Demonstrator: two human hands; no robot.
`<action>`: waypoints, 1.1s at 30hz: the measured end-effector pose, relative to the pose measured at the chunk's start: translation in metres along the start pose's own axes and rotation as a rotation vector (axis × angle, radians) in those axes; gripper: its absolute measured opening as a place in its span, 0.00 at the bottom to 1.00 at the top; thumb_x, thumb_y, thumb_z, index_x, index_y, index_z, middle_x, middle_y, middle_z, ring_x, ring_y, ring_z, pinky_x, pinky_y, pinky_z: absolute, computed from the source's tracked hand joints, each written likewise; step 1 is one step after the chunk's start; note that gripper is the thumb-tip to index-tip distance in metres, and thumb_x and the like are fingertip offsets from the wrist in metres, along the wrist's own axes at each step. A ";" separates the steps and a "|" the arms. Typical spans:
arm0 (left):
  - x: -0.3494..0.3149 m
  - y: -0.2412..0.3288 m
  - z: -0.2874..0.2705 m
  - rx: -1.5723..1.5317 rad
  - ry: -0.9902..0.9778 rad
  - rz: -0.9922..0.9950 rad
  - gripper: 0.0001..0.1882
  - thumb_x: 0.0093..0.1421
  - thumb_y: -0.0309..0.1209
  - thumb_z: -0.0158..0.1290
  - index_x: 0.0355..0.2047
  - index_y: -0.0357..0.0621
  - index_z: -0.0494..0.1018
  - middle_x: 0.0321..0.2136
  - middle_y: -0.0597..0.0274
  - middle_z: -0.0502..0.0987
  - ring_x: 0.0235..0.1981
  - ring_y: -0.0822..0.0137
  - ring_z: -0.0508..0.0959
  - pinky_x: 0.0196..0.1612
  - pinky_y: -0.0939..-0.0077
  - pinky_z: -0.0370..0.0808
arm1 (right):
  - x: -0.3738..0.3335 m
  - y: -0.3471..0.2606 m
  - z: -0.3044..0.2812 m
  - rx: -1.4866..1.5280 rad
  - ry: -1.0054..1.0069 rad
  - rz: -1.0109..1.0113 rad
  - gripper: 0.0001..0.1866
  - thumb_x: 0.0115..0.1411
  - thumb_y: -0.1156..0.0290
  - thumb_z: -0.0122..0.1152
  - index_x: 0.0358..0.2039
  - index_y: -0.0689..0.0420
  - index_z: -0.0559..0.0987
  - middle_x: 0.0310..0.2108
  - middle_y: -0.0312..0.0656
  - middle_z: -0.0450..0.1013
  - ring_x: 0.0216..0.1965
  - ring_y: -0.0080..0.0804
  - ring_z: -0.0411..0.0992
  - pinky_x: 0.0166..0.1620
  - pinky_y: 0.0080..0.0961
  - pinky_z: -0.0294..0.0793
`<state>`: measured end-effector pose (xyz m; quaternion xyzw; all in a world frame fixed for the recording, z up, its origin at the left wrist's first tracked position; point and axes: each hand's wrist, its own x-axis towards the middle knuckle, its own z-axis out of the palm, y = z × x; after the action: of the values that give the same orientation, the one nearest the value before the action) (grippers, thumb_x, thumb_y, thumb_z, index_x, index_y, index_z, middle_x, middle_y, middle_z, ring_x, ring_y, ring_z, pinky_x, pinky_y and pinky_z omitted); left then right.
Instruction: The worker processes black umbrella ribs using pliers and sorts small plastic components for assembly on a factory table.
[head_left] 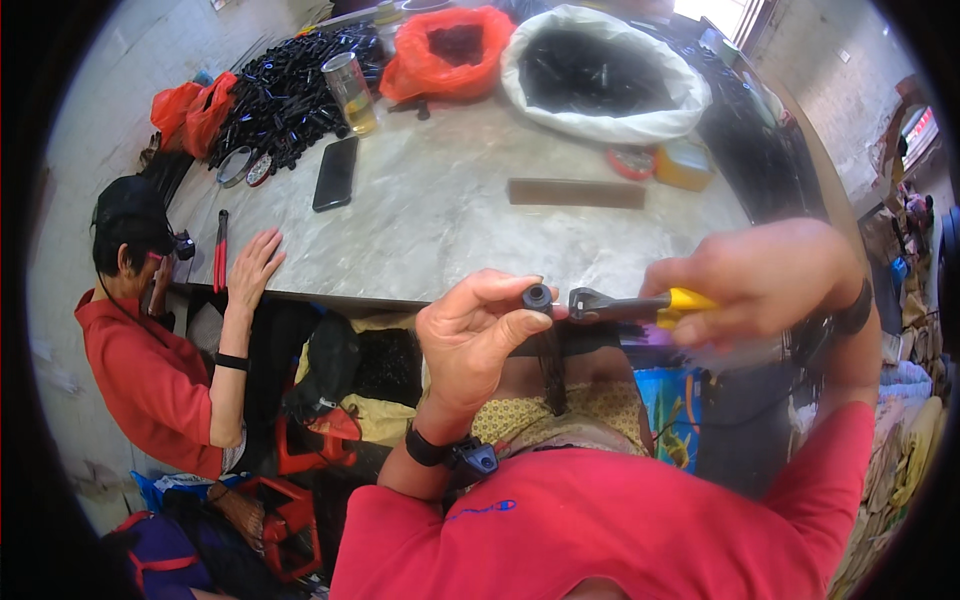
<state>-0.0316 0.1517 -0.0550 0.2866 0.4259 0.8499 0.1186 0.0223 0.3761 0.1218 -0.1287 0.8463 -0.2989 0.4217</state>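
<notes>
My left hand [470, 340] is closed in a pinch on a small black tube-like piece [537, 297], held in front of me near the table's front edge. Its round end, with a hole in the middle, faces up. A dark strip runs down below the fingers; I cannot tell whether it belongs to this piece. My right hand [765, 280], partly blurred, grips the yellow handles of a pair of pincers [625, 306]. Their dark metal head points left and sits close beside the black piece, at my left fingertips. Contact between jaws and piece cannot be made out.
The grey table [430, 220] bears a heap of black pieces [285, 95], a red bag [450, 50], a white sack [610, 75], a glass [350, 92], a phone [336, 174] and a brown bar [576, 193]. At left sits a co-worker [160, 350] near red-handled pliers [221, 252].
</notes>
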 end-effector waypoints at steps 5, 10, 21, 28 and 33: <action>-0.001 -0.004 0.000 0.035 -0.001 0.006 0.13 0.54 0.13 0.59 0.41 0.29 0.76 0.36 0.53 0.79 0.39 0.65 0.80 0.46 0.72 0.79 | 0.004 -0.014 -0.014 -0.160 -0.049 0.037 0.14 0.67 0.65 0.53 0.42 0.65 0.68 0.24 0.45 0.75 0.27 0.37 0.77 0.30 0.32 0.74; -0.005 -0.010 0.000 0.035 0.059 0.038 0.13 0.54 0.12 0.59 0.41 0.29 0.76 0.37 0.53 0.79 0.40 0.66 0.80 0.45 0.75 0.78 | 0.014 -0.010 -0.007 -0.153 -0.028 0.052 0.14 0.65 0.66 0.54 0.40 0.65 0.70 0.24 0.47 0.75 0.26 0.42 0.77 0.31 0.36 0.72; -0.001 -0.007 -0.006 -0.024 0.143 0.007 0.14 0.55 0.14 0.59 0.42 0.29 0.75 0.36 0.52 0.79 0.40 0.63 0.81 0.45 0.70 0.80 | 0.031 0.031 0.037 0.180 0.272 -0.070 0.11 0.67 0.67 0.51 0.36 0.63 0.69 0.20 0.42 0.73 0.21 0.33 0.73 0.28 0.32 0.70; -0.002 -0.011 -0.002 0.079 0.144 0.036 0.13 0.55 0.14 0.57 0.42 0.30 0.74 0.38 0.52 0.78 0.38 0.66 0.80 0.45 0.71 0.80 | 0.022 0.017 0.025 0.114 0.214 -0.050 0.11 0.66 0.67 0.51 0.36 0.63 0.69 0.21 0.41 0.73 0.21 0.32 0.73 0.27 0.31 0.71; -0.002 -0.013 0.001 0.081 0.162 0.054 0.13 0.55 0.14 0.59 0.42 0.29 0.75 0.38 0.53 0.78 0.39 0.67 0.79 0.44 0.73 0.79 | 0.018 0.010 0.022 0.082 0.205 0.001 0.12 0.66 0.67 0.51 0.34 0.64 0.70 0.21 0.40 0.73 0.21 0.31 0.74 0.27 0.30 0.72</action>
<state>-0.0296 0.1591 -0.0657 0.2327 0.4601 0.8554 0.0491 0.0285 0.3667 0.0940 -0.0794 0.8722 -0.3447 0.3379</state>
